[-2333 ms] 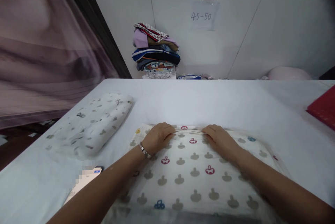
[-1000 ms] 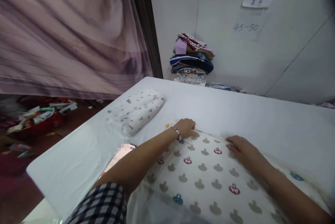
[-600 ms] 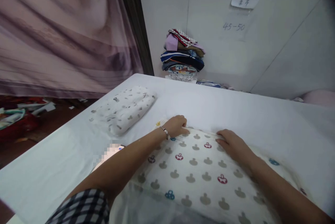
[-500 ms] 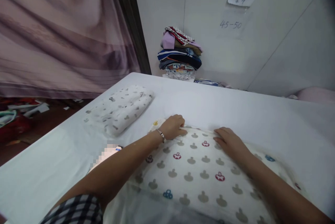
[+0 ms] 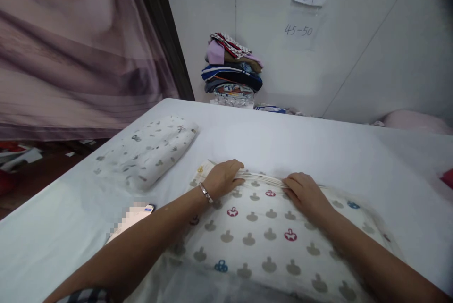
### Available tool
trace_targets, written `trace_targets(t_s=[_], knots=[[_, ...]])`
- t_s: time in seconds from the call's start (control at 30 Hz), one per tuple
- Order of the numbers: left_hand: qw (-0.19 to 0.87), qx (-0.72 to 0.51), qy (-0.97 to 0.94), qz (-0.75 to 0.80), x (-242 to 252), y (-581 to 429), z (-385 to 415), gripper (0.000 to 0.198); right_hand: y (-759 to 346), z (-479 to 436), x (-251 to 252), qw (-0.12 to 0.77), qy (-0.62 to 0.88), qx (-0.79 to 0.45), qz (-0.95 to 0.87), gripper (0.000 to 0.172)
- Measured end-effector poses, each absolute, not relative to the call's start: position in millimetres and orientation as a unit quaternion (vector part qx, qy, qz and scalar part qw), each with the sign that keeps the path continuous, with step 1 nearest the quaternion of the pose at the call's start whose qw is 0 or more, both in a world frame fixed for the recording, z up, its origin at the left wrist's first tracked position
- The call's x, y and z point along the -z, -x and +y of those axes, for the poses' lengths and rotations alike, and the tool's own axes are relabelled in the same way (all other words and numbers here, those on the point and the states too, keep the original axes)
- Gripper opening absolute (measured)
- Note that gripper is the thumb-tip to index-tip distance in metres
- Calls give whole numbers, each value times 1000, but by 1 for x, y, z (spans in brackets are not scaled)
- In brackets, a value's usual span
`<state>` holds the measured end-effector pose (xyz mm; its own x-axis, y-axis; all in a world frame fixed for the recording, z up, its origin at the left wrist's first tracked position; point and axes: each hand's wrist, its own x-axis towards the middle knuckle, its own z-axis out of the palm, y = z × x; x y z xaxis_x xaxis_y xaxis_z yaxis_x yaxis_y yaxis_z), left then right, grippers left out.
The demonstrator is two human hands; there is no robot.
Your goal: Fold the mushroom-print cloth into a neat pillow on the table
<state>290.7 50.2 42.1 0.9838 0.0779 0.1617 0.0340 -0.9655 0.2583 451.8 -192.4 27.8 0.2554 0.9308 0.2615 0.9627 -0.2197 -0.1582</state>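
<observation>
A white printed cloth (image 5: 260, 220) with grey, red and blue motifs lies spread in front of me on the white-covered surface. At its far edge, my left hand (image 5: 224, 178), with a silver bracelet at the wrist, is closed on the fabric. My right hand (image 5: 306, 192) grips the same edge a short way to the right, fingers bent over it. Between the hands, that edge shows several thin layers stacked in narrow folds. The cloth's near part runs out of the bottom of the view, and my forearms cover some of its sides.
Left of the cloth rests a folded white cloth (image 5: 148, 152) with small grey prints. A phone (image 5: 141, 218) with a lit screen lies beside my left forearm. Behind the white-covered surface (image 5: 311, 138), a stack of folded textiles (image 5: 233, 69) stands against the wall. A pinkish curtain (image 5: 63, 48) hangs at left.
The layered folds between my hands show more clearly along the far edge. Both hands keep hold there. My view has turned slightly right, so everything sits further left.
</observation>
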Motion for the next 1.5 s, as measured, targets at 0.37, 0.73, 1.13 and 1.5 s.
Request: trace_targets(t_s=[0.37, 0.73, 1.13, 1.5], knots=[[220, 135, -960, 108, -66, -331, 70, 22, -472, -175, -52, 191, 810, -209, -514, 25], [213, 221, -944, 125, -61, -349, 81, 29, -487, -159, -44, 141, 801, -207, -543, 23], [262, 247, -920, 156, -71, -352, 85, 41, -480, -160, -79, 130, 817, -294, -479, 20], [250, 130, -944, 172, -63, -353, 81, 26, -493, -159, -43, 179, 834, -205, -481, 30]])
